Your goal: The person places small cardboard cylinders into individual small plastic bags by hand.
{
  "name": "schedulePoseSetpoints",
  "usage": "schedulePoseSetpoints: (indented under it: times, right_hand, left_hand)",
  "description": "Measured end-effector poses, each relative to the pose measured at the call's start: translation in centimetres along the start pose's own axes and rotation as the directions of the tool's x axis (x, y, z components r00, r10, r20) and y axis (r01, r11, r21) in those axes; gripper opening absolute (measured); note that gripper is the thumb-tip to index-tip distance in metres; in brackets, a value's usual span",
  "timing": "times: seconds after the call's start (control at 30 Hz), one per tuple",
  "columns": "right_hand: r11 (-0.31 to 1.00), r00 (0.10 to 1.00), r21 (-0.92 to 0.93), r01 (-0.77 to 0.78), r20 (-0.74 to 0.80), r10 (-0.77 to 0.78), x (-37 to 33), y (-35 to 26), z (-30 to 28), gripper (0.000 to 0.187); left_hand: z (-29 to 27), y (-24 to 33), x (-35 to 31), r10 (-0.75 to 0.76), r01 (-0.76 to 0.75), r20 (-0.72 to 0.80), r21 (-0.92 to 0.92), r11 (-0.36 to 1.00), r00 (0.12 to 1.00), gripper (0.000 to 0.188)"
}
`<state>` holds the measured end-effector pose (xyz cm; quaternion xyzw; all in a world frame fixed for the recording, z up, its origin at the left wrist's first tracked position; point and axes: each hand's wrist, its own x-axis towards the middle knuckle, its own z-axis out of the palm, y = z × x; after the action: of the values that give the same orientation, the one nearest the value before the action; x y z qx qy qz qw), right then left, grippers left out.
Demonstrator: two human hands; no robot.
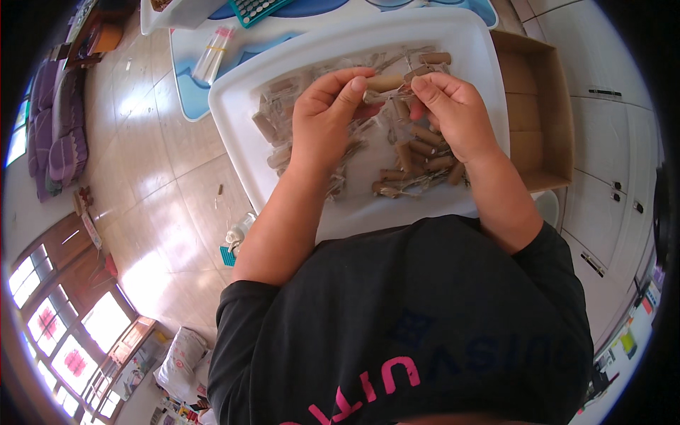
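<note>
Both my hands are raised over a white plastic tub (230, 120). My left hand (322, 117) is closed in a pinch at one end of a small tan cylinder (384, 83), which looks like cork or cardboard. Thumb and fingers of my right hand (457, 117) press together near its other end, where a thin, clear strand seems to run; what exactly they grip is too small to make out. Beneath them in the tub lie several similar brown cylinders (423, 147), mixed with clear plastic wrapping and thin strands.
Right of the tub stands an open cardboard box (559, 117). Beyond the tub is a blue-and-white table (185, 88) bearing a banded bundle of clear sleeves (212, 57) and a teal tray (255, 8). White cabinets (602, 134) line the right side.
</note>
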<state>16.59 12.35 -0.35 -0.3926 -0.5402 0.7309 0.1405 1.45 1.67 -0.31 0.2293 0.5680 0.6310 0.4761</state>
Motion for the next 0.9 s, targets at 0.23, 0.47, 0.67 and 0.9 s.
schedulePoseSetpoints:
  times: [0.23, 0.47, 0.67, 0.9]
  right_hand:
    - [0.944, 0.955, -0.152, 0.293, 0.002, -0.296, 0.3, 1.0, 0.6, 0.009]
    - [0.368, 0.598, -0.657, 0.658, 0.16, -0.785, 0.2, 1.3, 0.9, 0.011]
    - [0.758, 0.809, -0.371, 0.536, -0.033, -0.587, -0.2, 1.2, 1.4, 0.009]
    - [0.891, 0.908, -0.187, 0.415, 0.019, -0.419, 0.2, 1.5, 0.7, 0.007]
  left_hand:
    - [0.0, -0.1, 0.1, -0.037, 0.037, -0.037, -0.017, 0.999, 0.999, 0.029]
    - [0.1, -0.3, -0.2, -0.167, 0.165, -0.001, -0.137, 0.977, 0.986, 0.028]
    - [-0.1, -0.7, 0.0, -0.15, 0.15, 0.022, -0.282, 0.948, 0.989, 0.028]
    - [-0.2, -1.0, 0.0, -0.065, 0.062, -0.019, -0.121, 0.991, 0.998, 0.028]
